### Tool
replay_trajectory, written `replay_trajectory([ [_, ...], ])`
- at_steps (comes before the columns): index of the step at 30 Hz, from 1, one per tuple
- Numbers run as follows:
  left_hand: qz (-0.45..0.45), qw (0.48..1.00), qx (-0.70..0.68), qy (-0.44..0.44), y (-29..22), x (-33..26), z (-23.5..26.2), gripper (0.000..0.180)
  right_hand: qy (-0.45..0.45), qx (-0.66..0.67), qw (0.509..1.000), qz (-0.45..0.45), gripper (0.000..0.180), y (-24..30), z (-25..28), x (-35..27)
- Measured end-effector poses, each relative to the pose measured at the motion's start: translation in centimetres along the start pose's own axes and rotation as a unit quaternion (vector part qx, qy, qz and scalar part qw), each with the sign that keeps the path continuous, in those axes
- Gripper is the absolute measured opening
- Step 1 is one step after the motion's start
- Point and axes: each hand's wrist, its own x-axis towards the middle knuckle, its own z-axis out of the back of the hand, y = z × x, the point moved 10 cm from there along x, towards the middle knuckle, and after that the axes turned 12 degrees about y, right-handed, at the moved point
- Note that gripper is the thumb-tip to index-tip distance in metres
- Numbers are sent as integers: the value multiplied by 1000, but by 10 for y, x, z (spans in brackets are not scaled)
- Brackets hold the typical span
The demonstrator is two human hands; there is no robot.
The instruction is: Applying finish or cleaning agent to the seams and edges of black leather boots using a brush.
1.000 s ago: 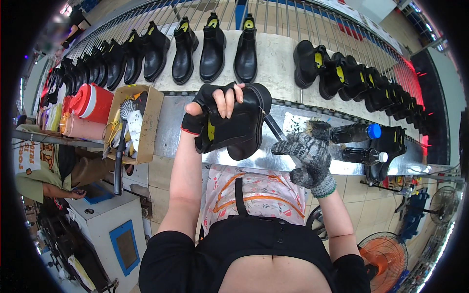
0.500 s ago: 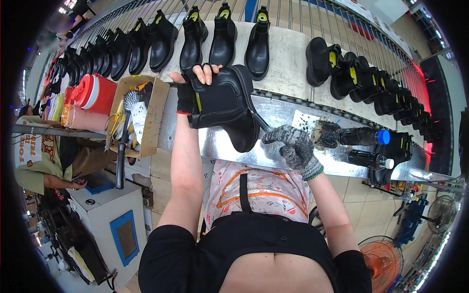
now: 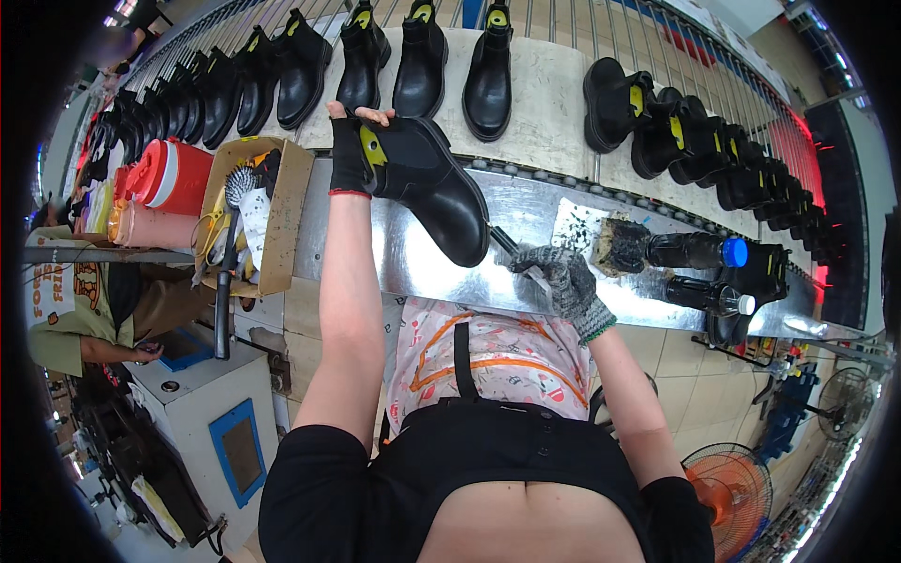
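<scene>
Held boot (image 3: 436, 197): one, over the desk (image 3: 404, 267), toe pointing near-right.
Left hand (image 3: 357, 155): gripping the boot's shaft.
Right hand (image 3: 563, 281): closed around one slim dark tool (image 3: 504, 241), tip at the toe's edge.
Risk: a wrist slip could mark the upper.
Bottles (image 3: 694, 251): two, right.
Box (image 3: 286, 220): one, left.
Far boots (image 3: 486, 89): too crowded to count.

Bench (image 3: 422, 253) before the worker (image 3: 479, 450): box (image 3: 286, 216) at left, bottles (image 3: 690, 251) at right, held boot (image 3: 436, 192) between left hand (image 3: 352, 152) and right hand (image 3: 568, 286); behind, boot rows (image 3: 419, 70) on conveyor (image 3: 554, 94).
</scene>
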Motion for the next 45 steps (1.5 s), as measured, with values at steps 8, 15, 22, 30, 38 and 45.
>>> replay_trajectory([
  [8, 4, 993, 79, -90, 4, 13, 29, 72, -9, 40, 996, -83, 64, -42, -9, -15],
  [15, -124, 897, 419, -68, -1, -5, 60, 48, -66, 458, 878, -127, 81, -93, -27, -28],
  [22, -114, 742, 657, -66, -30, -22, -5, 58, -144, 405, 888, -161, 80, -58, 3, -47],
  [30, -110, 661, 737, -84, -46, -75, -66, 68, -203, 310, 911, -182, 32, -51, 35, -53],
  [38, -50, 709, 690, -133, -40, -139, -118, 66, -195, 24, 960, -200, 23, -24, 48, -41],
  [45, 36, 742, 659, -117, -19, -174, -137, 68, -183, 9, 967, -177, 56, -30, 41, -40],
])
